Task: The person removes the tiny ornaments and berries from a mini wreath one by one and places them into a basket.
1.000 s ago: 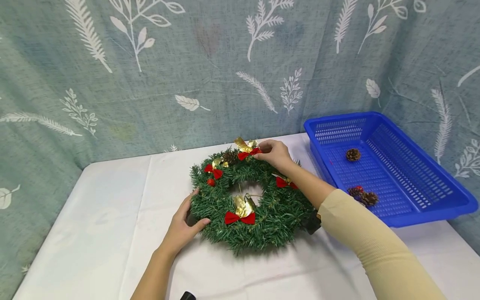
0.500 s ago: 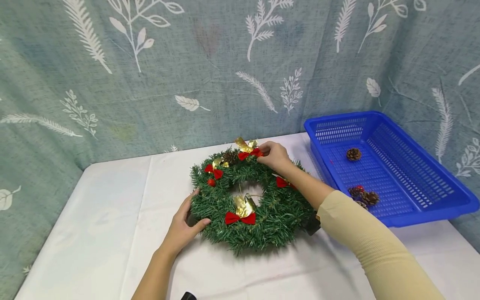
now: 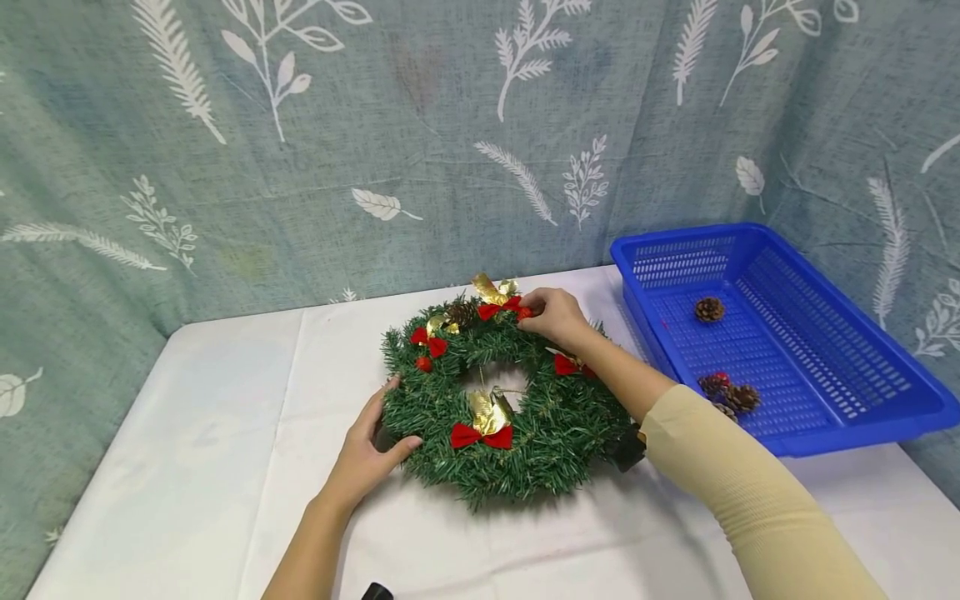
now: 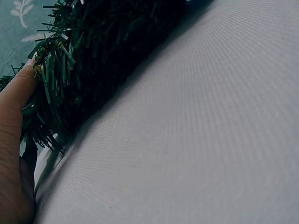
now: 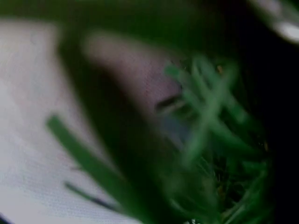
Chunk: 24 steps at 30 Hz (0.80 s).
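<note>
Since the frame a second ago, the right hand (image 3: pixel 553 317) has eased slightly nearer the person and to the right, so that a red berry (image 3: pixel 525 314) once covered by its fingers now shows at their tips; its fingers are bent and nearly closed, pinching that berry against the far side of the green wreath (image 3: pixel 555 446). On the wreath's left edge the left hand (image 3: pixel 365 454) has kept its place, thumb and fingers spread wide apart around the foliage, holding it; the left wrist view shows one digit lying along the needles. Lying flat on the white cloth (image 3: pixel 187 417) near the middle of the table, the wreath carries a front bow (image 3: pixel 482 437) of red with gold ribbon, a far bow (image 3: pixel 499 308) just beside the pinched berry, a pine cone (image 3: pixel 462 313) to the left of that, and another red berry (image 3: pixel 424 364) on its left side; to the right stands a blue basket (image 3: pixel 847 439), with a lone cone (image 3: pixel 709 309) towards its far end and several more cones clustered nearer the person, something red among them; the right wrist view is mostly blurred green strands, too close to read the grip.
</note>
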Tool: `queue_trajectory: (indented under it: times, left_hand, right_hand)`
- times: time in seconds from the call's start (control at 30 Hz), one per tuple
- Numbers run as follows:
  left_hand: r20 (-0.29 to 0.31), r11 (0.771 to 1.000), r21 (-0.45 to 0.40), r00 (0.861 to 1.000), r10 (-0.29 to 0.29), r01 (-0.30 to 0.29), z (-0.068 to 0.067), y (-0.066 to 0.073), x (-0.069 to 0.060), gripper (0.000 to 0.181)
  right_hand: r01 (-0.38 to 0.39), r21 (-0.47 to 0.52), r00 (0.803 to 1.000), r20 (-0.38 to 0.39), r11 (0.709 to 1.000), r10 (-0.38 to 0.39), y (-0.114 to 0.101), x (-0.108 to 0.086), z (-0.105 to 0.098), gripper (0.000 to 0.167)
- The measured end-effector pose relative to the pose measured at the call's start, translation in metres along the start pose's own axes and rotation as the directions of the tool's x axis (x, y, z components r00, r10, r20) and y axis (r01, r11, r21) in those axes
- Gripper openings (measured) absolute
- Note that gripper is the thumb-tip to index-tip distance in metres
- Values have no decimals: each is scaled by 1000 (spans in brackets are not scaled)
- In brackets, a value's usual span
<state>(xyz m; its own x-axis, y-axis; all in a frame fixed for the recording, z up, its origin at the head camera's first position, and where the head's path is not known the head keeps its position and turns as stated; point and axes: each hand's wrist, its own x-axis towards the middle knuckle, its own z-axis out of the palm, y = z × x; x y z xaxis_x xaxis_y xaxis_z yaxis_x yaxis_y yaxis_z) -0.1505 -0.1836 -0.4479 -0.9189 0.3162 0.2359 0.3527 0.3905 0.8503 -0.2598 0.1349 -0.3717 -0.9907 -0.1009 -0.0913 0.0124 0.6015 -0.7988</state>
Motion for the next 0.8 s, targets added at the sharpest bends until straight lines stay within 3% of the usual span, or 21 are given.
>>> queue_trajectory:
  times: [0.43,0.67,0.8]
  left_hand:
    - [-2,1000,12,1000,13,-13,1,0,1,85]
    - [3,999,29,1000,-19,19,-2,33,-2,81]
    - [-8,1000,29,1000,-11,11,-1,23,-2,82]
  right_hand:
    - [50,99,985,-168,994,-32,-3,-8,5,26]
    - [96,147,975,-214,984,-63,-3,-8,6,28]
    - [108,174,972,-227,979,-67,-5,-7,4,29]
